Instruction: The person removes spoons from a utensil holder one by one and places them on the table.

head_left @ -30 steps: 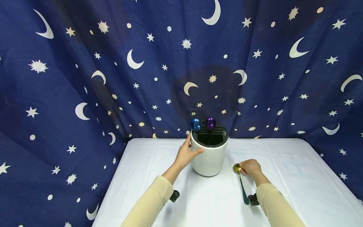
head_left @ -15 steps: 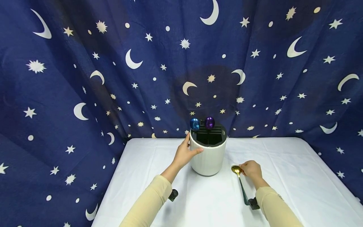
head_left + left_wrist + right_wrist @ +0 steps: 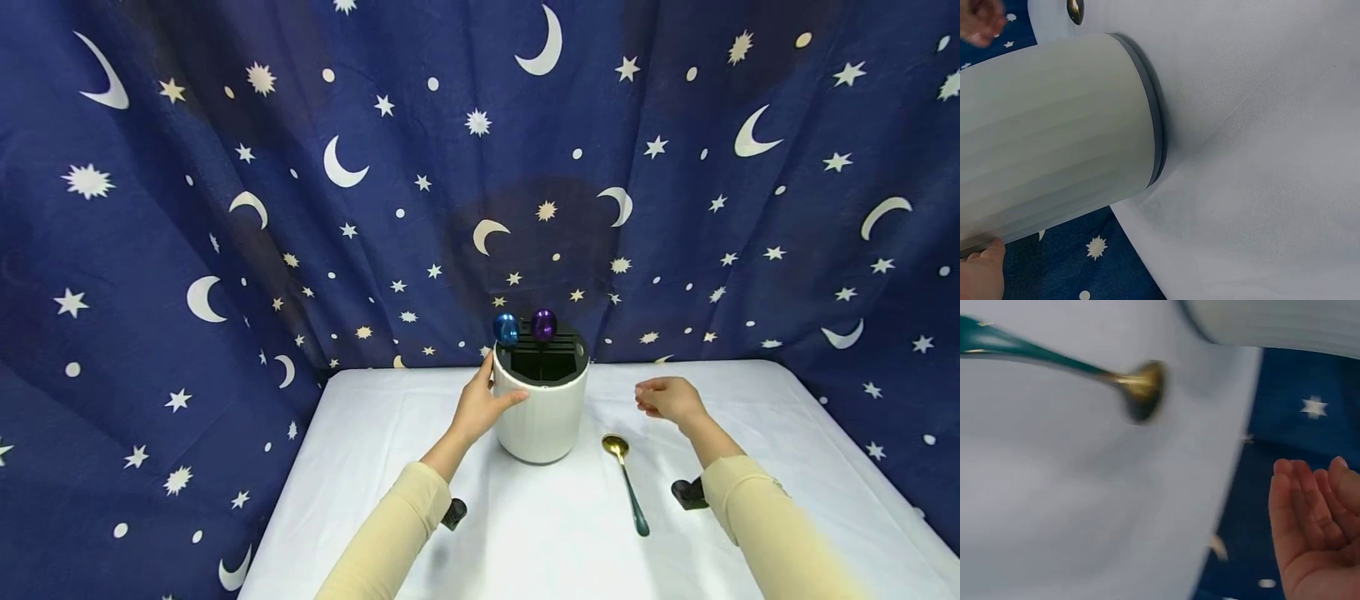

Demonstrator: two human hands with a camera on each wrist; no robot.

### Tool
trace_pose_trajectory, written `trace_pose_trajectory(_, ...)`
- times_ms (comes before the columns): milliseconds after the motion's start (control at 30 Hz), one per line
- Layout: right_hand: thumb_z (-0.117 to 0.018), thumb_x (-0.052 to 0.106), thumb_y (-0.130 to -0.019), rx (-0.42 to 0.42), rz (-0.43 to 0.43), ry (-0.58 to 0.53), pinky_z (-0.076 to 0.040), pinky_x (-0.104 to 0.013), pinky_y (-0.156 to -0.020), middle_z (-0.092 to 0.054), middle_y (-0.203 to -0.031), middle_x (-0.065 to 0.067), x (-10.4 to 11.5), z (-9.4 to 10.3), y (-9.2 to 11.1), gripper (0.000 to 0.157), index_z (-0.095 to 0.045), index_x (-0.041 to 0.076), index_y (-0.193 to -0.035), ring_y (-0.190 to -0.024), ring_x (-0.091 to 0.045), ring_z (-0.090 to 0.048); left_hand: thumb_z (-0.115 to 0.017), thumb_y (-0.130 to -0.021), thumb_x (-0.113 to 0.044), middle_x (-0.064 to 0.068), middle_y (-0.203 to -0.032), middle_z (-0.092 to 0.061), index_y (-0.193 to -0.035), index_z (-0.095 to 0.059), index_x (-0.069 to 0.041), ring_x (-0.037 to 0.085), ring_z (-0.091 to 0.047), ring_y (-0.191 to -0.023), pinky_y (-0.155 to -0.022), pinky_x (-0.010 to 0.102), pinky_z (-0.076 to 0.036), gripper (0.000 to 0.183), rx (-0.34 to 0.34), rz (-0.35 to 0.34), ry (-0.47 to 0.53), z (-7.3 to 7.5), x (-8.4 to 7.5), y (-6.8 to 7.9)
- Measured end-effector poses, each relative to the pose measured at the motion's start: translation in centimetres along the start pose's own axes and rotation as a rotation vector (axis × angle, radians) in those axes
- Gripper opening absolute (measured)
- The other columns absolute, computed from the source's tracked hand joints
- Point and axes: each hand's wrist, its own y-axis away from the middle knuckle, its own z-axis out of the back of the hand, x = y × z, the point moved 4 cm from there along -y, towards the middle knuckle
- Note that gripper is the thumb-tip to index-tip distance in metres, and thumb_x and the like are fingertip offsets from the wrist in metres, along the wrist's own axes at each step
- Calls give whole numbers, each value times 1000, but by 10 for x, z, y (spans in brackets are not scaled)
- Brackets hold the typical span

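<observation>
A white round utensil holder (image 3: 540, 421) with a black slotted insert stands upright on the table. My left hand (image 3: 480, 407) grips its left side, thumb across the front and fingers along the far side; the left wrist view shows part of that hand (image 3: 982, 275) at the rim. From the insert rise a shiny blue rounded head (image 3: 506, 330) and a purple one (image 3: 543, 325), their handles hidden. A gold spoon with a green handle (image 3: 626, 483) lies on the cloth right of the holder. Beyond it, my right hand (image 3: 671, 400) hovers with fingers loosely bent around nothing (image 3: 1313, 531).
White cloth covers the table (image 3: 390, 433). A dark blue curtain (image 3: 420, 250) with moons and stars hangs behind and to the sides. Black wrist devices sit under the left (image 3: 454, 514) and right (image 3: 688, 493) forearms.
My right hand has let go of the spoon's gold bowl and moved up and away toward the back. The spoon stays on the cloth. My left hand keeps its grip on the utensil holder.
</observation>
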Motion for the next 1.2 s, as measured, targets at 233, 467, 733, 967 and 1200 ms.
trace_pose_trajectory(233,-53,8,-94,31,105,5,-54,-28,-74,-63,-103,-23,68,13,-7,40,-45,-18,-124,-84,-18,-64,-75,-75,-41,16,-146,-29,-148,-19,-9,36,-43,-121,-96,38,-43,97,7,-3,7,1,1,-2)
trace_pose_trajectory(467,-53,12,-95,43,141,-6,-52,-30,-81,-54,-118,-28,125,9,-7,41,-46,-13,-127,-95,-22,-62,-75,-74,-43,16,-145,-29,-148,-19,-9,37,-44,-120,-95,39,-43,98,8,2,-3,1,1,-5)
trace_pose_trajectory(733,-54,13,-95,76,216,29,-51,-33,-84,-55,-119,-27,160,-15,-6,42,-46,-8,-130,-104,-33,-57,-75,-73,-43,13,-147,-27,-148,-18,-11,35,-42,-123,-97,38,-41,99,18,12,28,-1,4,-2)
trace_pose_trajectory(967,-54,9,-94,128,243,-11,-48,-38,-89,-53,-121,-27,167,-39,-8,42,-44,-9,-131,-106,-35,-55,-75,-74,-42,13,-147,-28,-148,-18,-10,32,-40,-124,-98,37,-40,99,14,-14,40,-2,4,0)
trace_pose_trajectory(1200,-54,5,-93,132,253,-46,-50,-35,-86,-56,-114,-28,165,-50,-10,40,-46,-10,-129,-99,-30,-58,-75,-75,-39,11,-146,-30,-148,-19,-11,27,-36,-128,-100,36,-38,96,13,-34,48,-2,3,-1)
